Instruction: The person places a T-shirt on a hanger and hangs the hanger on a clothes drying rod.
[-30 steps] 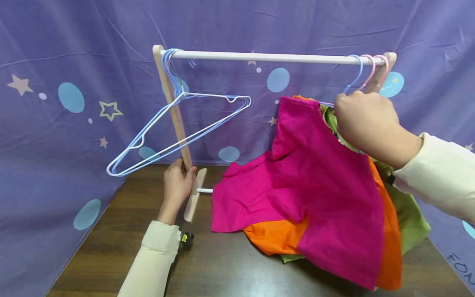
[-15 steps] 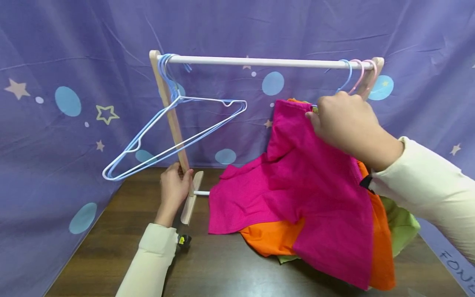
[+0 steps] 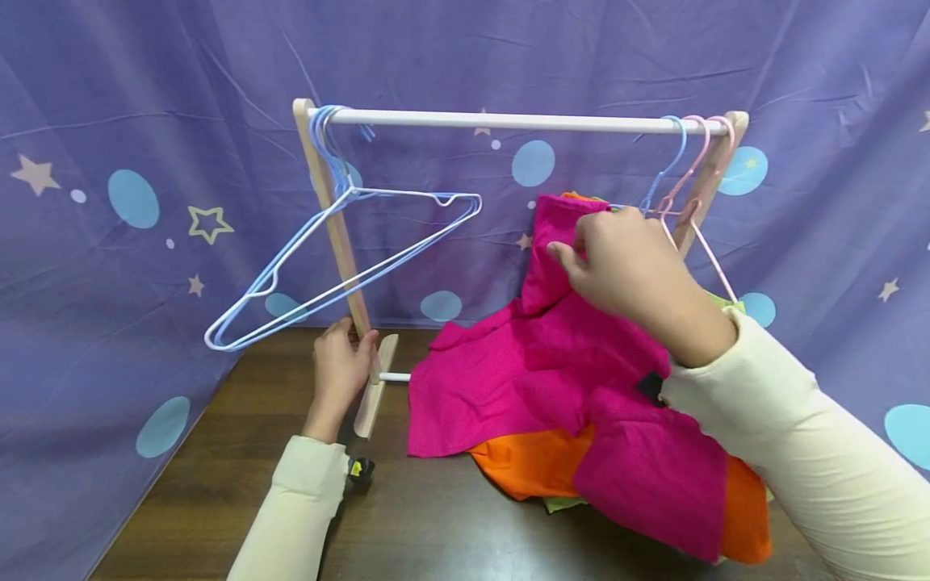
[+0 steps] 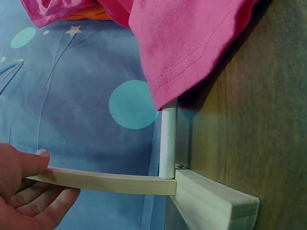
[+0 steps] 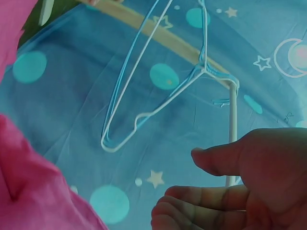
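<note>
A small clothes rack has a white top rail (image 3: 508, 121) and a wooden left post (image 3: 337, 242). My left hand (image 3: 341, 367) holds that post low down, thumb on one side and fingers on the other, as the left wrist view shows. My right hand (image 3: 632, 258) hovers in front of a magenta shirt (image 3: 479, 387). In the right wrist view its thumb and loosely bent fingers (image 5: 182, 211) stand apart with nothing between them. Orange (image 3: 538, 464) and green garments show beneath the magenta one. Blue and pink hangers (image 3: 686, 165) hang at the rail's right end, partly hidden by my right hand.
White and blue wire hangers (image 3: 276, 266) hang at the rail's left end. The rack's wooden foot (image 3: 375, 387) stands on the brown table (image 3: 407, 524). Behind everything hangs a purple patterned cloth (image 3: 218, 73).
My right hand has moved left and down, away from the hanger hooks, over the magenta shirt, uncovering a pink hanger's shoulders. The view shifted slightly; my left hand stays on the post.
</note>
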Available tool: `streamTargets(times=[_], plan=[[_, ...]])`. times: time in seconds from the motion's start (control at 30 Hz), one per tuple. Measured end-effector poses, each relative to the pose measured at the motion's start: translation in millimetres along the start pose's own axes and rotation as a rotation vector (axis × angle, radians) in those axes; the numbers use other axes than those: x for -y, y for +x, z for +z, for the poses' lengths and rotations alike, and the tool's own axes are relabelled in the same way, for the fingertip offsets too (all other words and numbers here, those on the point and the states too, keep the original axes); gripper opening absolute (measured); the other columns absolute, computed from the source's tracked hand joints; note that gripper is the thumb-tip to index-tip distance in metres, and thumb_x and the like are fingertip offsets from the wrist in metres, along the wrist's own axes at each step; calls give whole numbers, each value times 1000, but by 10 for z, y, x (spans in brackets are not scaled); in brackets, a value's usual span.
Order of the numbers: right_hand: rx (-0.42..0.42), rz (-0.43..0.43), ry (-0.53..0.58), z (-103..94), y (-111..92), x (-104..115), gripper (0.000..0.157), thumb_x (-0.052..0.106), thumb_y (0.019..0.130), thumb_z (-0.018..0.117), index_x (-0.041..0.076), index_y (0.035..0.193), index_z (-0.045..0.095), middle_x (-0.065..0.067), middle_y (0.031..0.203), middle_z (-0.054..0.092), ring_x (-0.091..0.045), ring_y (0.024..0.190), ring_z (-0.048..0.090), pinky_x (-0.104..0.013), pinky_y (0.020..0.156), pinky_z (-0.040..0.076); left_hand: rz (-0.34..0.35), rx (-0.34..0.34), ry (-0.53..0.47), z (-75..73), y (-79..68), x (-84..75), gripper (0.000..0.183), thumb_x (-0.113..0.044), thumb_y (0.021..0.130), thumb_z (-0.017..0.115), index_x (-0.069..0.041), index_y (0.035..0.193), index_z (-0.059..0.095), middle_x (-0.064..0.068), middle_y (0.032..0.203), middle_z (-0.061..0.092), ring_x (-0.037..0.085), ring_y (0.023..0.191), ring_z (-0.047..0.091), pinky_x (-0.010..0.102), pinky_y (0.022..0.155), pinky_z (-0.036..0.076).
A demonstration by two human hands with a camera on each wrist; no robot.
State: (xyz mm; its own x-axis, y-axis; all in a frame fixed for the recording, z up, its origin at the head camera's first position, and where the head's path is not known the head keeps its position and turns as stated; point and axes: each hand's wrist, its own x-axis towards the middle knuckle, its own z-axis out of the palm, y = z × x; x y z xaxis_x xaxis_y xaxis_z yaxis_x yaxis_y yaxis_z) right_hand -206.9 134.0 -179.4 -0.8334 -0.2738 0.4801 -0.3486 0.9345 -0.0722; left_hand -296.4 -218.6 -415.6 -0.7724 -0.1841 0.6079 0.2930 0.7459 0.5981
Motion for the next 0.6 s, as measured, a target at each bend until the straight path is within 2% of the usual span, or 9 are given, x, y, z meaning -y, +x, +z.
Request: streamTargets(times=[0.2, 0.33, 0.4, 0.6], plan=[[26, 9, 65, 197, -34, 136, 49, 30, 97, 66, 12, 59, 41, 2, 52, 27, -21, 55, 33, -39, 54, 32, -1, 9, 2, -2, 9, -3, 25, -14, 90, 78, 8, 96, 67, 26, 89, 68, 45, 84, 69, 54, 75, 52], [53, 31, 129, 363, -56, 202, 44, 31, 97, 68, 11, 62, 51, 1, 53, 30, -22, 55, 38, -38, 55, 36, -5, 27, -7, 0, 9, -9, 26, -15, 91, 78, 8, 97, 67, 26, 92, 69, 44, 85, 70, 53, 78, 54], [56, 40, 142, 453, -65, 234, 39, 32, 96, 69, 10, 66, 56, -1, 54, 35, -25, 55, 45, -40, 56, 40, -9, 32, -16, 3, 1, -18, 26, -15, 91, 78, 8, 98, 67, 26, 93, 69, 43, 86, 70, 52, 78, 55], [11, 30, 160, 725, -97, 305, 33, 32, 95, 70, 5, 78, 62, -9, 64, 55, -36, 69, 60, -50, 67, 51, 10, 32, -10, 8, -8, -38, 24, -13, 91, 78, 8, 94, 67, 25, 90, 68, 42, 82, 70, 51, 76, 55]])
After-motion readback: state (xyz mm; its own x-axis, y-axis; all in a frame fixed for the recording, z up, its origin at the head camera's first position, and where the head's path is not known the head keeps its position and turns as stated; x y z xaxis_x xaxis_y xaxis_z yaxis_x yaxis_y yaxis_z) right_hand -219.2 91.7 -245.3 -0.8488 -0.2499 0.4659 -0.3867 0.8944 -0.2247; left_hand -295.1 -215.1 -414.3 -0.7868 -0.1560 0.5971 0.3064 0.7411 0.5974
